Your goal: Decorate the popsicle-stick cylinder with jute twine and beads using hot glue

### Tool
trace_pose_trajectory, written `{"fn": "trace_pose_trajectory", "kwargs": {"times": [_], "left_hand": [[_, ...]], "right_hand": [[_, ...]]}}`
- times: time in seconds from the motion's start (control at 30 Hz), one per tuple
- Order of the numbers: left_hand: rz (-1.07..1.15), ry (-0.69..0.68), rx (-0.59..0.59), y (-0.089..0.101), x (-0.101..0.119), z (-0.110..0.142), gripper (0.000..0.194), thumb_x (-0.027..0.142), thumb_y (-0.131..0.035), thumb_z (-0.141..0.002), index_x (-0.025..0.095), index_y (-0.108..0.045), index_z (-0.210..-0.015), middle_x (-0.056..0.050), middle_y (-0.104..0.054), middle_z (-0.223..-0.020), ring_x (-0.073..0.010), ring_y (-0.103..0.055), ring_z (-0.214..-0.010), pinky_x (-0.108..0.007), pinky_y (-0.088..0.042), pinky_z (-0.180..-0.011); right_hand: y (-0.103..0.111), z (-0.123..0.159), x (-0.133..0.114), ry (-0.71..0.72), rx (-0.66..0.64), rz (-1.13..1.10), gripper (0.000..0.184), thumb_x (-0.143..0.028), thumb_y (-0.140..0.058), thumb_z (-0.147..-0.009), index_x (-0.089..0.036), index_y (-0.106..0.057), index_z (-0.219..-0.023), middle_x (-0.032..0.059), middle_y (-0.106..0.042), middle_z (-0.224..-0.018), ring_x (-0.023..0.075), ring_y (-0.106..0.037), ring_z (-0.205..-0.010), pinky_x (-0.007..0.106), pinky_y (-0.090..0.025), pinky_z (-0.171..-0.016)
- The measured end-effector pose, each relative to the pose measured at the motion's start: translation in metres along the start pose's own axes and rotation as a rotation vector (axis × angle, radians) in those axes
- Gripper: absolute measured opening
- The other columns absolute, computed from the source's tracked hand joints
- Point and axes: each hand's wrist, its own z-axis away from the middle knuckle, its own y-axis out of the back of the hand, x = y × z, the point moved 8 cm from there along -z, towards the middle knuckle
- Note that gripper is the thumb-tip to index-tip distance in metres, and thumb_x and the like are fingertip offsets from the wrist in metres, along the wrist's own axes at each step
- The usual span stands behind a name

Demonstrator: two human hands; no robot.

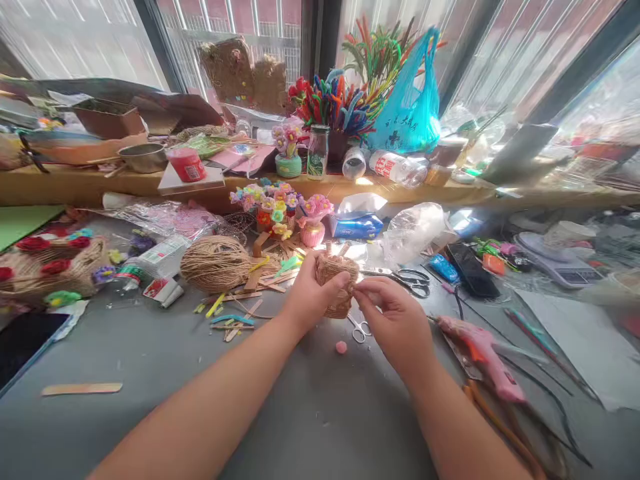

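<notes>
My left hand [309, 293] is wrapped round a small twine-covered basket [336, 267], its thumb pressed on the near side. My right hand [397, 323] is closed in a pinch at the basket's right side; what lies between the fingertips is too small to make out. On the grey table [320, 413] just below sits a pink pompom [341, 347]. Small silver scissors [359, 331] lie between the hands, and larger black-handled scissors [416, 285] lie behind my right hand. A pink hot glue gun [483, 353] rests to the right.
Left of the basket are a ball of twine [215, 263] and scattered wooden sticks [245, 320]. A phone [33, 343] lies at the left edge. Behind stand pipe-cleaner flowers [277, 207] and a blue tissue pack [356, 225]. A kitchen scale [560, 263] stands at right.
</notes>
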Motion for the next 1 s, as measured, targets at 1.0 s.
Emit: {"fn": "trace_pose_trajectory", "kwargs": {"times": [1.0], "left_hand": [[-0.055,-0.003,0.063,0.0003,0.0043,0.0053,0.057,0.037,-0.089,-0.079,0.027,-0.059,-0.127,-0.005,-0.072,-0.112,-0.0269,-0.068,-0.106,-0.041,-0.049,-0.095]], "right_hand": [[-0.0010,-0.0037,0.0047,-0.049,0.013,0.017,0.011,-0.019,-0.064,-0.095,-0.026,-0.071,-0.089,0.0038,-0.075,-0.091,0.0224,-0.070,-0.085,0.032,-0.055,-0.067]]}}
